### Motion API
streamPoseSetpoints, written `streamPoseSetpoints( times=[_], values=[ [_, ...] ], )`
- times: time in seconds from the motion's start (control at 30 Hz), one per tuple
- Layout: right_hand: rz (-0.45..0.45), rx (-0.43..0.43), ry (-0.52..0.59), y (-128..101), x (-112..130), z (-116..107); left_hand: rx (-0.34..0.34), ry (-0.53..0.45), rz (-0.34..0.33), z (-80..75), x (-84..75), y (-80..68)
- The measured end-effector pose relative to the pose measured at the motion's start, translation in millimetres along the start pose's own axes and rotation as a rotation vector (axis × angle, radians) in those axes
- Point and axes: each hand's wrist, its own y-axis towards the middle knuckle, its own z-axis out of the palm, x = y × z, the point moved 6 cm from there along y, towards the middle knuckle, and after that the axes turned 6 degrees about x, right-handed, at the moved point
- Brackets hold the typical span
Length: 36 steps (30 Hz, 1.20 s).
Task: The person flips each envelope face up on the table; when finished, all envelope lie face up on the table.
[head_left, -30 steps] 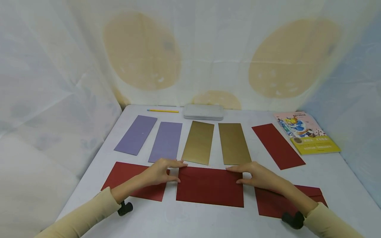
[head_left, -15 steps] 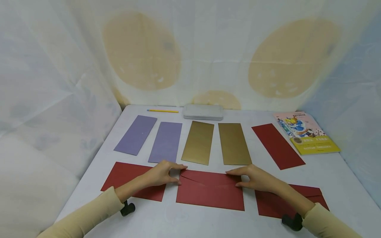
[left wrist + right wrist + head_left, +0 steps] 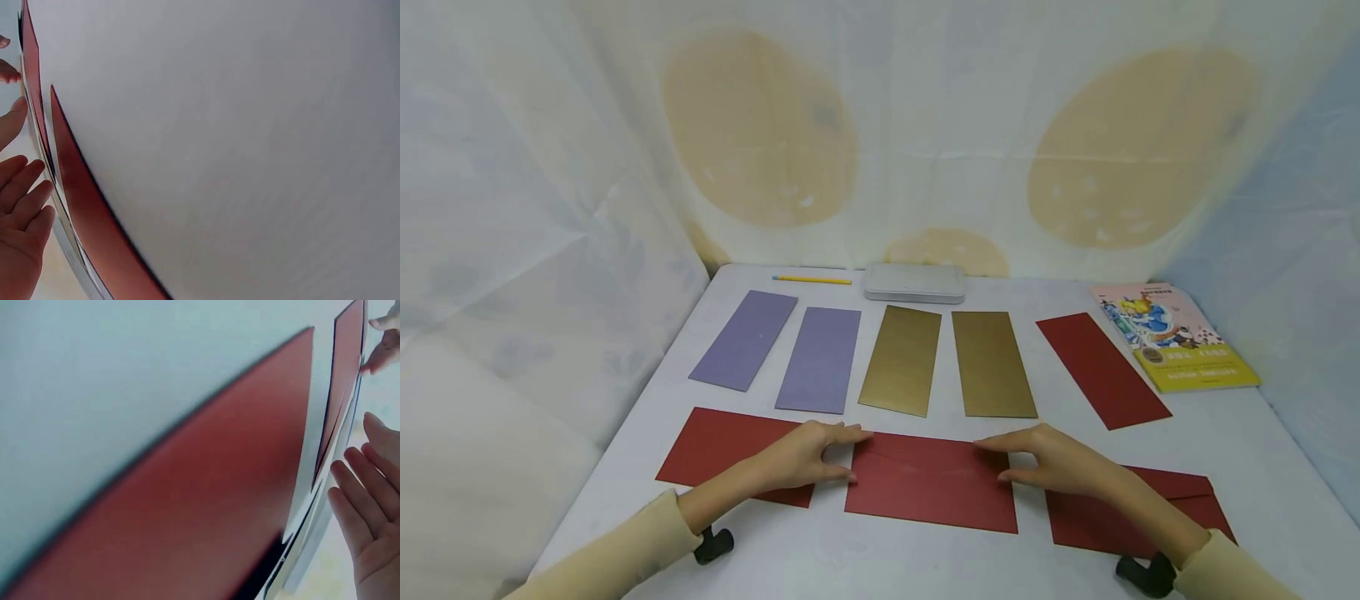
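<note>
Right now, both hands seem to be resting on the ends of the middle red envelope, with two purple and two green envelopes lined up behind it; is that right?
Not quite: the two envelopes beside the purple envelopes are gold envelopes, not green, as the head view shows. The rest holds: the left hand and right hand rest on the ends of the middle red envelope.

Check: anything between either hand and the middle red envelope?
Nothing visible. The left hand touches the middle red envelope at its left end, the right hand at its right end; the flap lies folded down.
</note>
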Motion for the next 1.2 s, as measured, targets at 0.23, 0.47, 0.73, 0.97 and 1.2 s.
streamPoseSetpoints(
  times=[0.23, 0.47, 0.73, 0.97, 1.2],
  values=[
    [0.012, 0.030, 0.017, 0, 0, 5, 0.023, 0.017, -0.010, 6.5, -6.4, -6.1],
    [0.018, 0.029, 0.004, 0, 0, 5, 0.012, 0.003, 0.010, 5.5, -9.5, -8.1],
    [0.033, -0.028, -0.007, 5, 3, -5, -0.058, -0.017, 0.067, -1.6, -15.1, -19.1],
    [-0.013, -0.077, -0.043, 14, 12, -12, -0.090, -0.044, 0.011, -11.1, -16.1, -34.6],
    [-0.110, -0.131, -0.062, 29, 29, -17, -0.126, -0.010, -0.038, -20.6, -13.8, -54.4]
  ],
)
